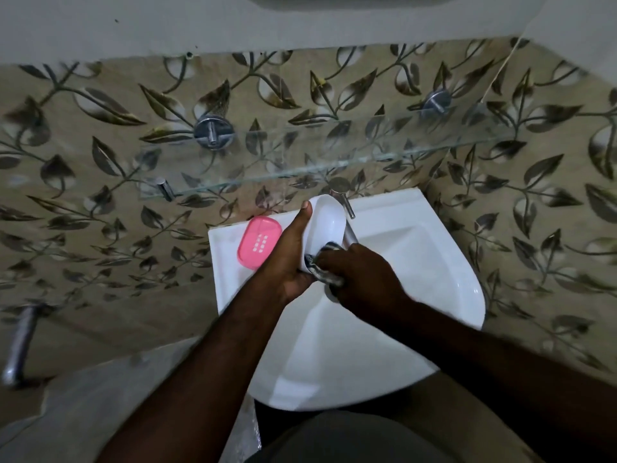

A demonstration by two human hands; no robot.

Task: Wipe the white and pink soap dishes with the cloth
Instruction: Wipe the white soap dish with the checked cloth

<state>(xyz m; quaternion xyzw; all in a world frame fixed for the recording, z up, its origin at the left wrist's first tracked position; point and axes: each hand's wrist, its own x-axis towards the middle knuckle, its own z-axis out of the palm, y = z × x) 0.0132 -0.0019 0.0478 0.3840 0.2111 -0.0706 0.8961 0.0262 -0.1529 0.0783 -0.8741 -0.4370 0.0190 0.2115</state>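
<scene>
My left hand (289, 259) grips the white soap dish (329, 220), holding it tilted above the washbasin with its hollow side facing right. My right hand (359, 279) is closed on a grey striped cloth (325, 262), which is pressed against the near end of the white dish. The pink soap dish (258, 242), with several small slots in its middle, lies flat on the basin's back left ledge, just left of my left hand.
The white washbasin (434, 262) stands against a leaf-patterned tiled wall. A chrome tap (347, 208) sits behind the white dish. Above it is a glass shelf (300, 155) on metal brackets. A metal rail (18, 342) sticks out at the far left.
</scene>
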